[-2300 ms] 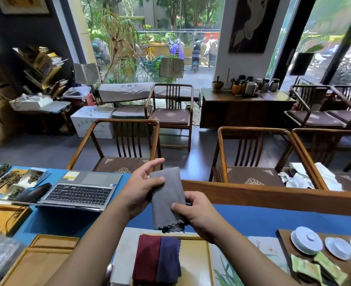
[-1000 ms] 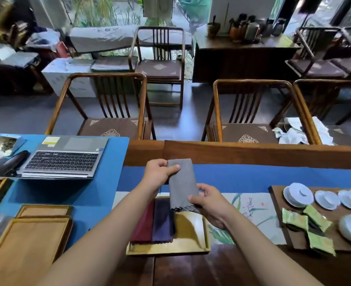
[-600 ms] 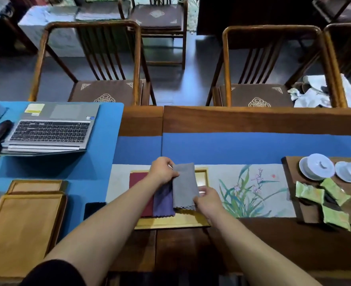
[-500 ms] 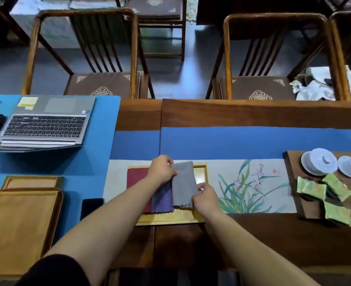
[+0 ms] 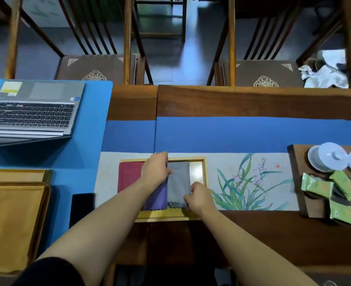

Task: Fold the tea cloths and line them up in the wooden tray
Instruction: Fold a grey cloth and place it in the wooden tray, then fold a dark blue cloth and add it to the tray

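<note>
Lying folded in the wooden tray (image 5: 204, 172), the grey cloth (image 5: 178, 182) is sitting just right of the purple cloth (image 5: 157, 198) and red cloth (image 5: 129, 176). The left hand (image 5: 156, 169) is pinching its far corner; the right hand (image 5: 198, 196) is gripping its near edge.

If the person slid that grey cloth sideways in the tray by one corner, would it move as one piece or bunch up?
Probably bunch: the grey cloth looks thin and lies flat, folded, so it is likely floppy. It also looks light, needing little force. Both the left hand and right hand pin it in the wooden tray, which suits limp fabric.
</note>
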